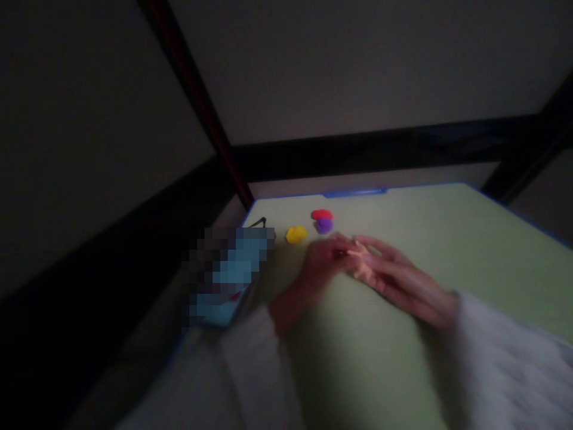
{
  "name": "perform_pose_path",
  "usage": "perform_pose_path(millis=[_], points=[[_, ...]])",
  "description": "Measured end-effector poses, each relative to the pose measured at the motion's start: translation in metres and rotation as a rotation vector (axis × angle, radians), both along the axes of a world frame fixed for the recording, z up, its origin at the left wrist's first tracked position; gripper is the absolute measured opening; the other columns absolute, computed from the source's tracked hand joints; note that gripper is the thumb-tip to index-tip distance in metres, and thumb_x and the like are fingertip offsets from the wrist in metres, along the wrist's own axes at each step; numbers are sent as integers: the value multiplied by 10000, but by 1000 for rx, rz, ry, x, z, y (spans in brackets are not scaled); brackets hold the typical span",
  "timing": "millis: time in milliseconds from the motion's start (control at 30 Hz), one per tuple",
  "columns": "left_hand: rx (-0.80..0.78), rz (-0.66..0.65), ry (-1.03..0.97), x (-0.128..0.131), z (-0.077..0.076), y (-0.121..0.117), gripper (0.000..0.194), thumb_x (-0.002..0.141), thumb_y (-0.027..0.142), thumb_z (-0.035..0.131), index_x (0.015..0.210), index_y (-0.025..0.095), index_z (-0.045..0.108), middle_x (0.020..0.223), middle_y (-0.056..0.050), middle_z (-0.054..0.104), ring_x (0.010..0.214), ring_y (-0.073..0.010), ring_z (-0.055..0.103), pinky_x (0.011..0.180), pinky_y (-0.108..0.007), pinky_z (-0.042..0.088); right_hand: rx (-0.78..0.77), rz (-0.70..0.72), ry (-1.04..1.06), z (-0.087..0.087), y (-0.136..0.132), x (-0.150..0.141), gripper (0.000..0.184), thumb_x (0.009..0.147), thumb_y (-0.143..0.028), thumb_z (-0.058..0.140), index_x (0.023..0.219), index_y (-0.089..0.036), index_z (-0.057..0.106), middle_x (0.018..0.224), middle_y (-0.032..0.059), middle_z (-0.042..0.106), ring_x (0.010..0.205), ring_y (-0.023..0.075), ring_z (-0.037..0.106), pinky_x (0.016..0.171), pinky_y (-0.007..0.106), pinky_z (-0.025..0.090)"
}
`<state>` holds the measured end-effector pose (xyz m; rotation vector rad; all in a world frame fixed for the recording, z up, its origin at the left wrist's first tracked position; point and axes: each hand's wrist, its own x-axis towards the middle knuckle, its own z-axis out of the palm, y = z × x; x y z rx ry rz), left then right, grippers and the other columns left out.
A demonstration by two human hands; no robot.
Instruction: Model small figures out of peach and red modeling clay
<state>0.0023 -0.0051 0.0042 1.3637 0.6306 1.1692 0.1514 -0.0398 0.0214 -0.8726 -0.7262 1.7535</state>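
Above the pale green board, both hands meet around a small peach-coloured piece of modelling clay (363, 272) with thin branching arms. My right hand (405, 280) supports it on the fingers, with the thumb pressed on top. From the other side, my left hand (319, 260) pinches at the clay's left end with bent fingers; its fingertips are blurred and partly hidden. Just beyond the hands lie a yellow clay lump (296, 235), a purple clay lump (324, 225) and a flattened red clay piece (322, 214). The red and purple pieces appear to touch.
The pale green board (358, 358) has a blue edge and a blue handle (356, 193) at its far side. To the left is a blurred-out light blue flat object (237, 263), with a thin dark hooked piece (263, 221) behind it. The surroundings are dim.
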Motion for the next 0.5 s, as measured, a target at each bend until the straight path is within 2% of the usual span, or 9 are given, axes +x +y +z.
perform_pose_path(millis=[300, 500], points=[[47, 37, 105, 2, 3, -3, 38, 605, 168, 722, 636, 161, 701, 681, 10, 551, 636, -77, 499, 591, -214, 373, 33, 1, -29, -5, 0, 5, 439, 613, -108, 752, 1003, -253, 614, 880, -25, 696, 674, 70, 646, 598, 144, 525], [-65, -130, -129, 5, -6, 3, 142, 593, 217, 733, 710, 162, 674, 766, 0, 608, 706, -102, 549, 647, -232, 410, 94, -7, -21, -3, 0, 1, 449, 605, -134, 775, 1005, -249, 606, 803, -34, 693, 662, 69, 645, 592, 133, 515]])
